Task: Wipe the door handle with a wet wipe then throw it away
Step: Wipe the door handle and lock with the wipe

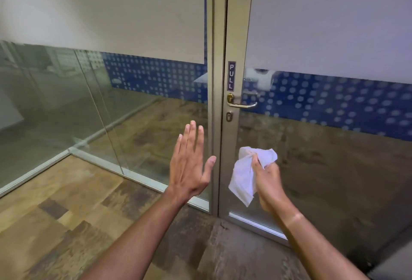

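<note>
A brass lever door handle (242, 104) sticks out to the right from the grey frame of a glass door (323, 34), with a keyhole just below it. My right hand (268, 179) is below the handle, well apart from it, and pinches a crumpled white wet wipe (244, 175) that hangs down to the left. My left hand (190, 163) is raised flat in front of the door frame, fingers spread and pointing up, holding nothing.
A "PULL" sign (231, 75) sits on the frame above the handle. A fixed glass partition (100, 101) runs off to the left of the door. Brown patterned floor (66, 224) lies underfoot. No bin is in view.
</note>
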A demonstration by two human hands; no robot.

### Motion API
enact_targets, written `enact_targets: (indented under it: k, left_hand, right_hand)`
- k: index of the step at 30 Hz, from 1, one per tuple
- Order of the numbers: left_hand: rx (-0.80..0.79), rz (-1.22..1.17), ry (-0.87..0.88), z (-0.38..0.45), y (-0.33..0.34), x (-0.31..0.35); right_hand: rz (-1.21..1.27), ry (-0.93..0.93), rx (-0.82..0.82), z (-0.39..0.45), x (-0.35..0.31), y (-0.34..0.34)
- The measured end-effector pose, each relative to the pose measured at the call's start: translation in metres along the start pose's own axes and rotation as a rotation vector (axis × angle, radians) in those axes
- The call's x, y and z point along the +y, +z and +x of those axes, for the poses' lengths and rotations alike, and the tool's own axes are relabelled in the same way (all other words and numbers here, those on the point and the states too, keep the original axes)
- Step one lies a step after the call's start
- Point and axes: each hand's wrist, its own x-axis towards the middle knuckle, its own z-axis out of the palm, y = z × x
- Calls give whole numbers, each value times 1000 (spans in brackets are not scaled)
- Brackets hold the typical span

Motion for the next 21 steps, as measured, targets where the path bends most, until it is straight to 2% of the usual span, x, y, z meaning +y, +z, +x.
enact_targets:
  k: [9,13,17,19,21]
  left_hand:
    - [-23,-108,116,112,81,-58]
    - [-29,-126,178,159,109,-90]
    - [-45,-151,212,198,139,-110]
    - [-39,-165,236,217,153,-117]
    - [-39,-182,241,236,170,-122]
  right_hand:
    - [-68,-64,70,97,2,15]
    - [51,18,141,138,-2,34]
    - [152,55,118,173,-7,48]
    - [93,50,153,190,-8,52]
    - [-88,4,239,211,-10,55]
